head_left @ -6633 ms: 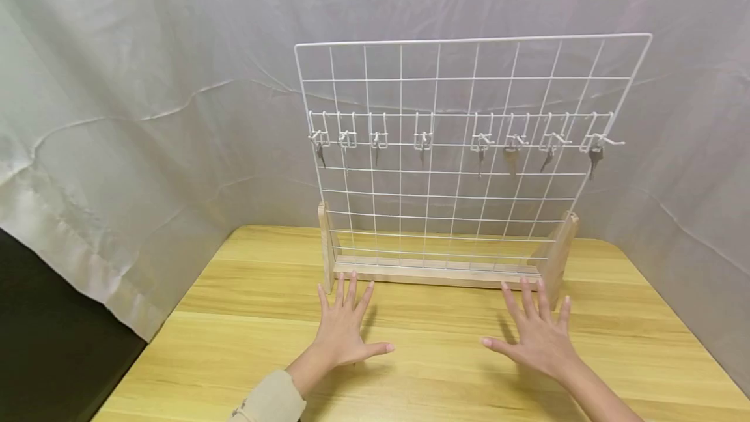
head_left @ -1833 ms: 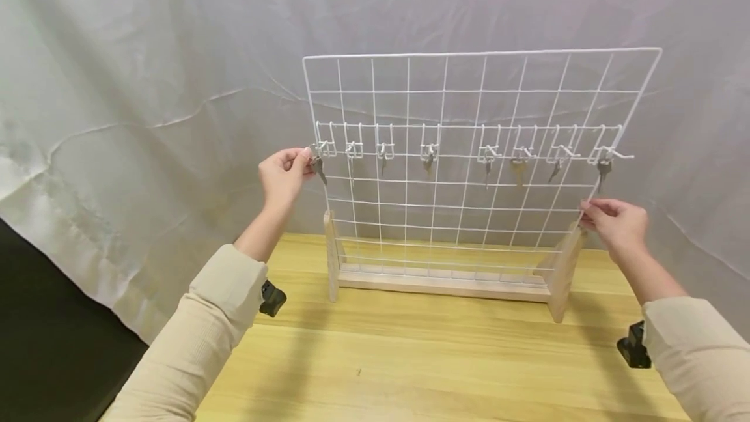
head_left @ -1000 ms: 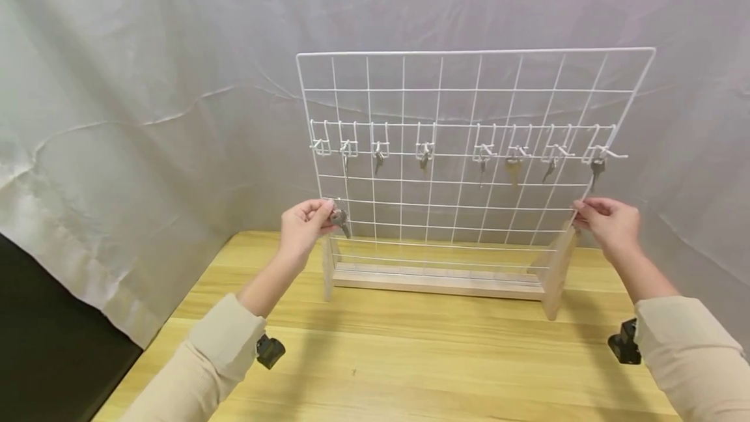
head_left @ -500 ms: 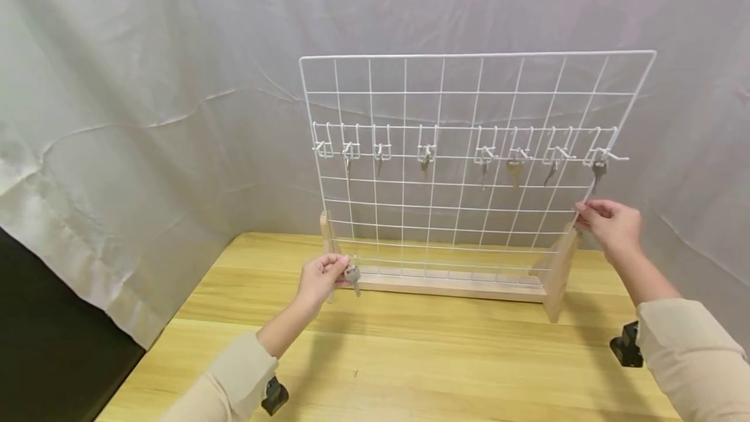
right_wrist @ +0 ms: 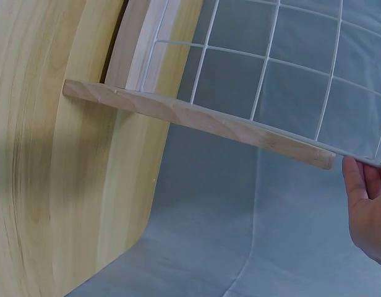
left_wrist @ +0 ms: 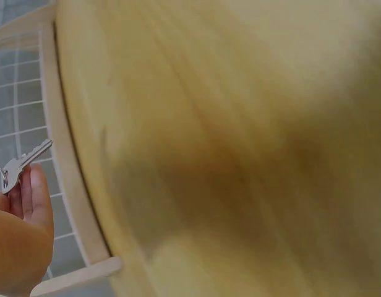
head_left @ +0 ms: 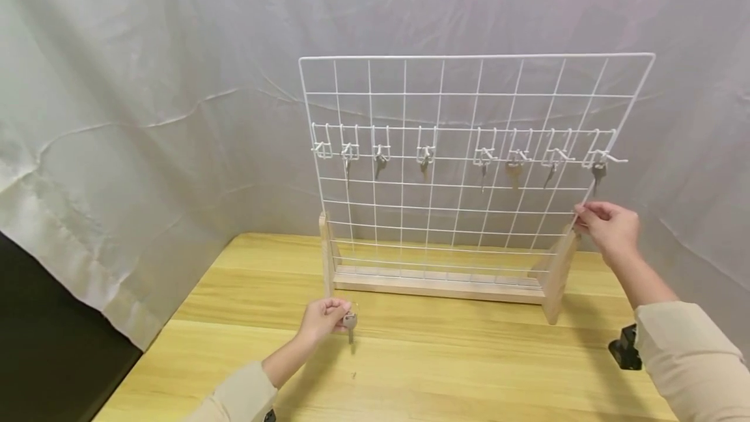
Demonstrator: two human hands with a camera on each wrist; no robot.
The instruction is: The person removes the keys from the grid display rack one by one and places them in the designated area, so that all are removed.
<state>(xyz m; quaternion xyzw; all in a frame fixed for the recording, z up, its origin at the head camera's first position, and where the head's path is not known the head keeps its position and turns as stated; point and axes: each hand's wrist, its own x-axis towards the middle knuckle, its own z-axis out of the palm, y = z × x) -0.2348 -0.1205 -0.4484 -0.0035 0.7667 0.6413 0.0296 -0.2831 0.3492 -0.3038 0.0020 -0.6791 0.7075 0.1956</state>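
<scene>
Left hand (head_left: pixel 321 319) pinches ringed key (head_left: pixel 349 322), blade down beside fingertips (head_left: pixel 345 307); right hand (head_left: pixel 614 228), farther off, pinches edge of wire grid (head_left: pixel 431 183).

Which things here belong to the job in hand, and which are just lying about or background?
Job: key in the left hand; rack pinched by the right hand; hooks; hanging keys.
Lying about or background: speck, too small to identify; table; curtain.

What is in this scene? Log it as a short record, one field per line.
Left hand: holds a key with a ring
Right hand: grips right edge of the white wire grid
Hooks: eight in a row on the grid
Leftmost hook: no key
Hanging keys: on the other seven hooks
Wooden stand: on the table
</scene>
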